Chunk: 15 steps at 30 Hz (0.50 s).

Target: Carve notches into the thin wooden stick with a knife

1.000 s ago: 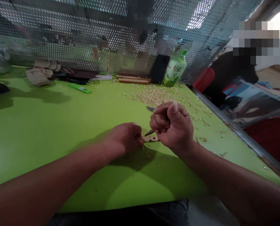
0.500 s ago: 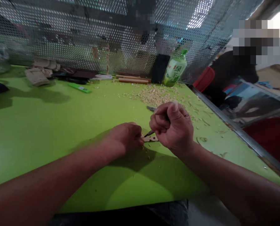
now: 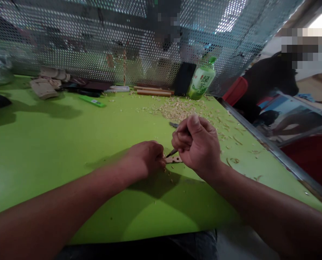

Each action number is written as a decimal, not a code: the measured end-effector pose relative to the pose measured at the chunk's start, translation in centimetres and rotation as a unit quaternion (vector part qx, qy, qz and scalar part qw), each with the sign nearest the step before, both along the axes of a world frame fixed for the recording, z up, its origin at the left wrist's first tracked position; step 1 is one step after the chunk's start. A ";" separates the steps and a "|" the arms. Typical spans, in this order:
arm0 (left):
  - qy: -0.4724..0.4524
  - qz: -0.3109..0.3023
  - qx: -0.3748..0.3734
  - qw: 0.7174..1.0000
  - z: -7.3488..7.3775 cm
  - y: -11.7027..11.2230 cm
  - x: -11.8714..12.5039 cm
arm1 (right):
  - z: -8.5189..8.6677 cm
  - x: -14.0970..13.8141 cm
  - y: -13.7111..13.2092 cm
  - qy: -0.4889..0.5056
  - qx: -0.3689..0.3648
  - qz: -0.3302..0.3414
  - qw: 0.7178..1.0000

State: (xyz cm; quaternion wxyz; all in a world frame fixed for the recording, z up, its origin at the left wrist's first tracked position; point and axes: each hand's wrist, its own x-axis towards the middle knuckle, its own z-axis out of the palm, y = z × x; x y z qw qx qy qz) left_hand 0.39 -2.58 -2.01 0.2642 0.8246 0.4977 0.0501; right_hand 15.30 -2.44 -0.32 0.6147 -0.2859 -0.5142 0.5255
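A small pale wooden strip [image 3: 173,159] with dark holes lies low over the green table. My left hand [image 3: 148,155] is closed on its left end, fingers curled and partly hidden. In a fist, my right hand [image 3: 197,144] grips a carving knife [image 3: 172,153] with its thumb raised. The knife's dark, narrow tip points down-left and meets the strip close to my left fingers; most of its handle is hidden in the fist. Small wood chips [image 3: 171,177] lie just below the strip. A second grey blade [image 3: 173,124] lies behind my right hand.
A heap of wood shavings [image 3: 177,108] lies behind my hands. Farther back stand a green tea bottle [image 3: 202,79] and a dark upright phone-like slab [image 3: 184,78], beside wooden sticks [image 3: 154,92]. A green cutter [image 3: 92,101] lies at left. A person in black [image 3: 269,81] is at right.
My right hand has shifted very slightly left, its thumb rolling left and a little toward the strip. My left hand keeps its hold; the strip stays in nearly the same place.
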 end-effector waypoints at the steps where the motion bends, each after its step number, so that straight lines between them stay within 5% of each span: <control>1: -0.005 0.001 0.004 1.000 0.0 0.0 0.0 | 0.0 0.0 0.1 -0.001 -0.010 -0.005 1.000; 15: 0.024 -0.010 -0.023 0.999 -0.2 0.5 0.7 | -1.2 -1.5 -0.3 -0.057 -0.004 -0.028 0.998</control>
